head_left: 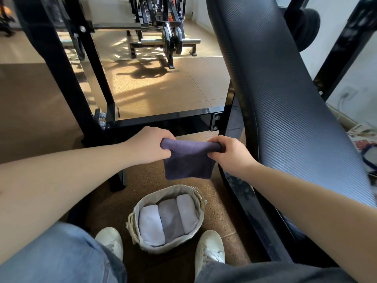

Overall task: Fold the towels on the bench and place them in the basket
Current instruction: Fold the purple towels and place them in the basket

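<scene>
Two hands: left hand (150, 145) and right hand (230, 154) each grip one top end of the dark towel (188, 162), fingers curled round bunched cloth.
Dark towel: purple-grey, folded, hangs in the air between the hands, beyond the basket (163, 249) and not touching it.
Basket: pale woven, on the floor between the left shoe (110, 240) and right shoe (209, 248).
In basket: three folded towels (170, 219) side by side, white, grey, white, filling it across.
Gap: only speckled floor (142, 176) shows between the hanging towel and the basket rim.
Bench (285, 99): black ribbed pad slanting up the right side, edge just beside the right hand.
Crossbar (163, 119): black metal with bolts, right behind the hands.
Weight machine (169, 37): plates and bar on the sunlit floor, well apart.
Far right: colourful printed thing (365, 139) past the bench, partly hidden, cannot tell what.
Jeans (61, 256): blue, bottom edge.
</scene>
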{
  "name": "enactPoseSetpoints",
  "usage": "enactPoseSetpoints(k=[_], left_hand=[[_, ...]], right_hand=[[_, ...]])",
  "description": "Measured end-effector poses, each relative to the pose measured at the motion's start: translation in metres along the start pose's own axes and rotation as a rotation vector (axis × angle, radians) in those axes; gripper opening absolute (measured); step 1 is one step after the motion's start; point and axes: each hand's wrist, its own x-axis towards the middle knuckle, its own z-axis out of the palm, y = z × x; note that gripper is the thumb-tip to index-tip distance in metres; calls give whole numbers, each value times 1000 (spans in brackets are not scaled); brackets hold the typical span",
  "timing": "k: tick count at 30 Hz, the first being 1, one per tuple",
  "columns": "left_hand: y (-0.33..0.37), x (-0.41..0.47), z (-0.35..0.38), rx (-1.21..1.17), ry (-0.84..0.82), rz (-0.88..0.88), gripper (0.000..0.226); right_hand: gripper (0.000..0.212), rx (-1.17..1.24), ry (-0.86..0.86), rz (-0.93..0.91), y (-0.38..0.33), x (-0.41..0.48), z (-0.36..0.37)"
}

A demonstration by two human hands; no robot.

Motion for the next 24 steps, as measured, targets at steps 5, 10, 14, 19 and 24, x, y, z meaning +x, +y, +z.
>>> enactPoseSetpoints(k=[5, 10, 14, 19, 24], left_hand=[[24, -63, -73, -392, 122, 218, 10], [21, -55, -64, -649, 102, 140, 15], [23, -54, -61, -869, 87, 124, 32], [22, -53, -60, -810, 133, 153, 19], [19, -52, -59, -783, 74, 165, 20]], right_hand=[[25, 191, 3, 54, -7, -1, -4], [13, 416, -10, 203, -8, -3, 0], [20, 546, -24, 350, -11, -2, 0], [63, 697, -88, 337, -6, -2, 0], [62, 381, -8, 111, -7, -5, 2]])
